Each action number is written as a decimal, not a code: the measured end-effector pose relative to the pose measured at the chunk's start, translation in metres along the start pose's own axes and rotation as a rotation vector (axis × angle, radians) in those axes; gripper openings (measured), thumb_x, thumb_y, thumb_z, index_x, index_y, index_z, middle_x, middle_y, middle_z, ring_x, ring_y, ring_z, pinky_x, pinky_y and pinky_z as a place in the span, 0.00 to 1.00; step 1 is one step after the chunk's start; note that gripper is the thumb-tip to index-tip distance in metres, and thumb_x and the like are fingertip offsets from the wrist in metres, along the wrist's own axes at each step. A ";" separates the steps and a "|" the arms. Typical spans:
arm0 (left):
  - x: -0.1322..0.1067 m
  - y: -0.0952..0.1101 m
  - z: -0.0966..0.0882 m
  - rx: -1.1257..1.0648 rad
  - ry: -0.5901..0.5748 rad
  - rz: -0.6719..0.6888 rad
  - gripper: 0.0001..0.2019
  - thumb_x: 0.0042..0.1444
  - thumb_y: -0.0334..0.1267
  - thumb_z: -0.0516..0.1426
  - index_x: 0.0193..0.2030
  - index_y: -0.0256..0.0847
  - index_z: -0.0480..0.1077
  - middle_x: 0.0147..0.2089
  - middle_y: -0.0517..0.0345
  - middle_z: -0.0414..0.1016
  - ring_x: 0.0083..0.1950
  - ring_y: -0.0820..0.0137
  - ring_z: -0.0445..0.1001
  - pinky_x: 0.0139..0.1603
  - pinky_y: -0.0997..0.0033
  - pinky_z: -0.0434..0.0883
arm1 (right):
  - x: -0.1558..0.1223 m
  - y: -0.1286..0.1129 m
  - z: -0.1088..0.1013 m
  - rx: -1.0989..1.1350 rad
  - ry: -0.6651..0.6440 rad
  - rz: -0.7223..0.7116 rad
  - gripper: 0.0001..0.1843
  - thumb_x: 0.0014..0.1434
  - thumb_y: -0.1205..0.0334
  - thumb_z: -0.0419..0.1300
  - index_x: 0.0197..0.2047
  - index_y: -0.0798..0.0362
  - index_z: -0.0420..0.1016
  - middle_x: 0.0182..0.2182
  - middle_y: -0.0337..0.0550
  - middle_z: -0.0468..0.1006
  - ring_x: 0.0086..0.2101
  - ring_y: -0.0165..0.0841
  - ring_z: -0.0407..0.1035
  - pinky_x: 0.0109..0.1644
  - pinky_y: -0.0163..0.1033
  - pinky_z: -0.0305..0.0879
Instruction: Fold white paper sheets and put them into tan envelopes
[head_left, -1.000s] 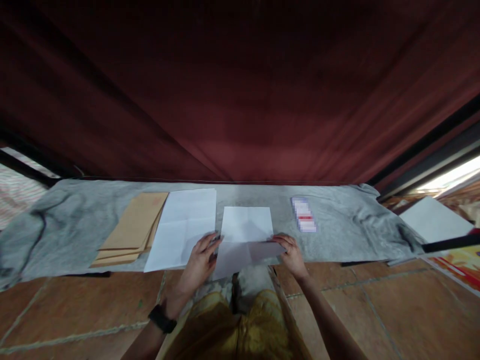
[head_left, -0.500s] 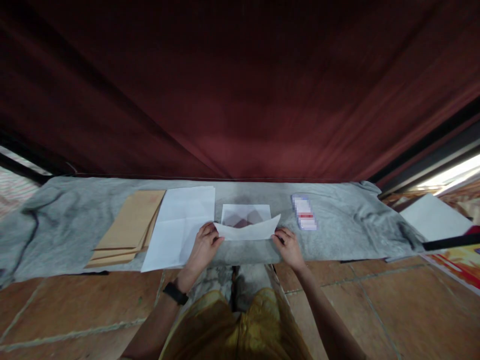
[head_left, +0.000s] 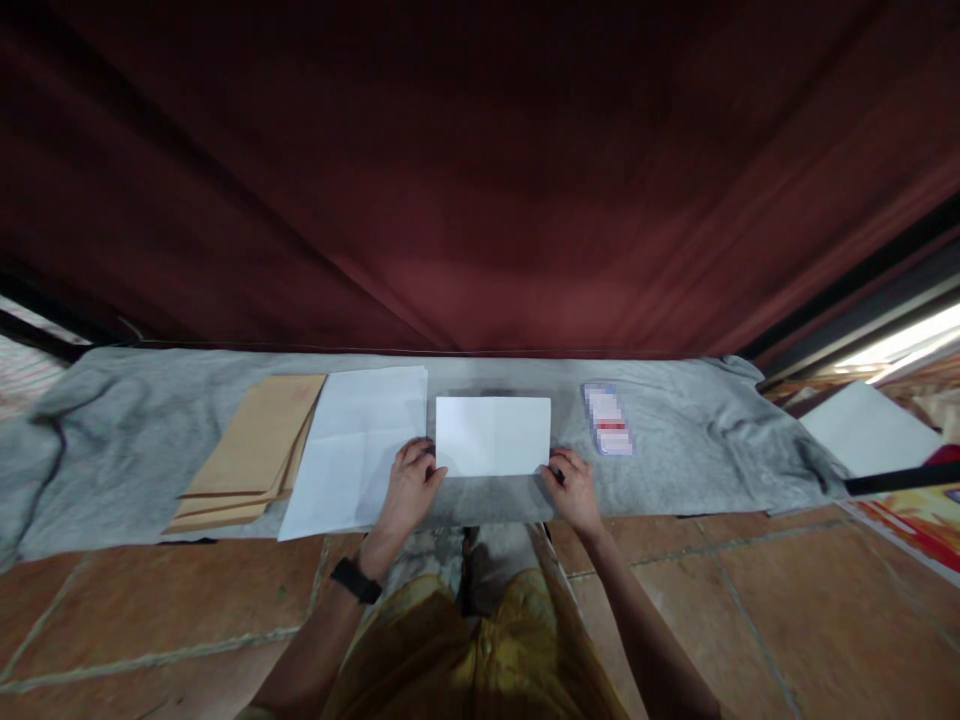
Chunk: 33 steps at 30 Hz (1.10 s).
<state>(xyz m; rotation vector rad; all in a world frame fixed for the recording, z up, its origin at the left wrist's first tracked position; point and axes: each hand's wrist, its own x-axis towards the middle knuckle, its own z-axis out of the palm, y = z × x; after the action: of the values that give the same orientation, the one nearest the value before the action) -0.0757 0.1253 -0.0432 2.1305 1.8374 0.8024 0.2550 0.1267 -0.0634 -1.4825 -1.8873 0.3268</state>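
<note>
Pressing down with loosely curled fingers and gripping nothing, the left hand (head_left: pixel 412 482) and right hand (head_left: pixel 574 486) pin the near corners of the paper (head_left: pixel 493 436), already folded in half at the middle of the cloth (head_left: pixel 697 440), its crease seemingly unsharpened.

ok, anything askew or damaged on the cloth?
Nothing is damaged or spilled. The folded sheet lies square between the left hand and the right hand. The only untidy bits are the brown envelopes, which are fanned unevenly, and the grey cloth, which is rumpled at both ends.
</note>
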 end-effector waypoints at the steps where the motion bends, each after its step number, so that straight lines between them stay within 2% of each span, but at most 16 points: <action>1: -0.001 -0.001 0.000 -0.009 -0.002 -0.008 0.09 0.58 0.37 0.60 0.26 0.42 0.72 0.55 0.45 0.77 0.64 0.51 0.69 0.64 0.46 0.70 | -0.001 0.002 0.000 0.003 -0.003 -0.013 0.12 0.67 0.55 0.58 0.39 0.50 0.79 0.46 0.49 0.80 0.48 0.41 0.74 0.54 0.49 0.68; 5: -0.005 -0.006 0.001 -0.053 -0.014 -0.004 0.03 0.55 0.35 0.61 0.33 0.44 0.77 0.56 0.48 0.77 0.67 0.50 0.66 0.66 0.43 0.69 | -0.005 0.007 -0.001 0.044 -0.024 -0.051 0.10 0.66 0.56 0.59 0.42 0.49 0.81 0.48 0.49 0.80 0.51 0.43 0.73 0.56 0.50 0.67; 8: -0.008 -0.008 0.002 -0.096 0.017 0.029 0.07 0.57 0.35 0.61 0.41 0.45 0.79 0.58 0.50 0.76 0.69 0.51 0.63 0.67 0.41 0.68 | -0.006 0.009 -0.002 0.089 -0.026 -0.047 0.10 0.66 0.57 0.59 0.45 0.47 0.81 0.48 0.48 0.81 0.51 0.42 0.74 0.56 0.50 0.68; 11: -0.006 -0.009 0.001 -0.137 0.045 0.075 0.06 0.58 0.32 0.59 0.39 0.44 0.78 0.60 0.50 0.76 0.70 0.53 0.63 0.67 0.41 0.68 | -0.002 0.010 -0.005 0.140 -0.029 -0.032 0.10 0.66 0.58 0.58 0.44 0.47 0.81 0.48 0.47 0.82 0.50 0.42 0.74 0.55 0.49 0.68; 15: 0.003 -0.006 0.000 -0.154 0.017 0.176 0.11 0.60 0.28 0.55 0.37 0.45 0.78 0.59 0.51 0.77 0.70 0.58 0.65 0.68 0.44 0.69 | 0.007 0.012 -0.011 0.149 -0.105 -0.065 0.09 0.63 0.61 0.59 0.43 0.48 0.80 0.52 0.47 0.80 0.52 0.42 0.73 0.56 0.49 0.68; 18: 0.004 -0.002 -0.001 -0.117 -0.051 0.235 0.14 0.61 0.27 0.53 0.40 0.45 0.80 0.61 0.52 0.77 0.71 0.59 0.64 0.68 0.45 0.70 | 0.009 0.012 -0.015 0.087 -0.161 -0.096 0.11 0.60 0.62 0.61 0.46 0.48 0.81 0.56 0.47 0.79 0.53 0.43 0.73 0.58 0.50 0.66; 20: 0.000 -0.001 -0.002 -0.079 -0.102 0.261 0.17 0.62 0.26 0.52 0.48 0.45 0.79 0.64 0.53 0.75 0.73 0.59 0.62 0.69 0.46 0.69 | 0.006 0.011 -0.017 0.052 -0.181 -0.117 0.14 0.61 0.63 0.60 0.49 0.47 0.80 0.57 0.47 0.78 0.55 0.43 0.72 0.59 0.52 0.66; 23: -0.009 0.001 -0.005 -0.022 -0.219 0.325 0.26 0.61 0.23 0.49 0.62 0.46 0.73 0.69 0.56 0.71 0.74 0.63 0.61 0.72 0.49 0.65 | 0.001 0.008 -0.022 0.014 -0.249 -0.176 0.21 0.64 0.66 0.55 0.58 0.46 0.77 0.61 0.45 0.76 0.61 0.41 0.68 0.65 0.53 0.62; 26: -0.011 0.005 -0.011 0.025 -0.312 0.382 0.32 0.60 0.21 0.49 0.69 0.47 0.65 0.71 0.58 0.67 0.75 0.66 0.60 0.75 0.51 0.61 | -0.002 0.005 -0.028 -0.027 -0.325 -0.223 0.28 0.65 0.69 0.52 0.66 0.46 0.70 0.65 0.46 0.71 0.64 0.40 0.64 0.69 0.54 0.58; 29: -0.005 0.011 -0.015 0.036 -0.359 0.420 0.34 0.58 0.21 0.51 0.70 0.48 0.64 0.73 0.58 0.65 0.76 0.65 0.58 0.76 0.51 0.58 | -0.002 0.003 -0.031 -0.060 -0.364 -0.256 0.30 0.64 0.69 0.54 0.68 0.46 0.68 0.67 0.47 0.69 0.65 0.41 0.62 0.71 0.53 0.56; 33: 0.002 0.013 -0.017 -0.002 -0.424 0.444 0.28 0.60 0.25 0.54 0.66 0.48 0.70 0.72 0.54 0.66 0.74 0.63 0.61 0.75 0.51 0.60 | 0.001 0.001 -0.031 -0.060 -0.355 -0.257 0.26 0.65 0.69 0.55 0.64 0.43 0.74 0.65 0.44 0.71 0.65 0.40 0.63 0.71 0.53 0.57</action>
<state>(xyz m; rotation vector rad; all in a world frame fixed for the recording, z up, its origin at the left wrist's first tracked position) -0.0731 0.1219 -0.0218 2.5038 1.1743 0.3768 0.2766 0.1212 -0.0413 -1.2596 -2.3594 0.4376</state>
